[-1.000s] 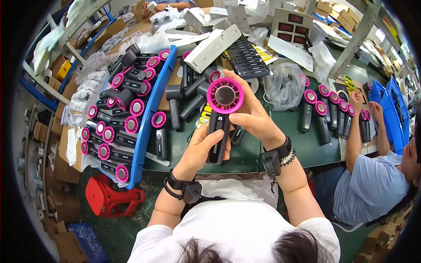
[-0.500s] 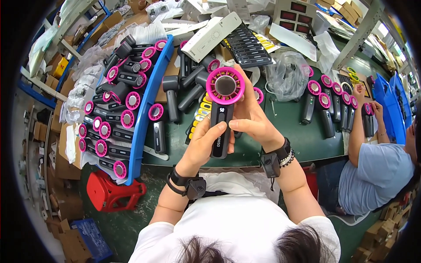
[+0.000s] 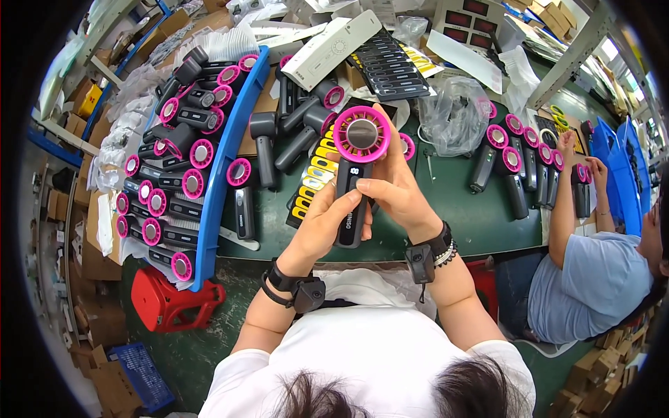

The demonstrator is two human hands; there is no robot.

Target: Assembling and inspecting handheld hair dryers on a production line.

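Over the table's front edge I hold a dark grey handheld fan (image 3: 362, 134) upright, its round head with a bright pink ring on top. Its small display is lit on the upper handle. My left hand (image 3: 322, 221) wraps the lower handle, with its thumb on the front. Behind the head and upper handle are the fingers of my right hand (image 3: 400, 194), whose thumb presses the handle's front just below the display. Under and left of my hands lies a black sheet with yellow labels (image 3: 312, 182). A similar fan (image 3: 241, 198) lies left of it.
A blue tray (image 3: 221, 177) full of pink-ringed fans stands on the left. Grey fans (image 3: 298, 145), a white box (image 3: 333, 50) and a plastic bag (image 3: 456, 118) lie farther back. On the right, a co-worker (image 3: 585, 279) sits beside more fans (image 3: 512, 160). A red stool (image 3: 167, 299) stands below the tray.
My right thumb has moved up the handle to just below the display, and the display reads differently. The head view has shifted slightly. Both hands still hold the handheld fan.
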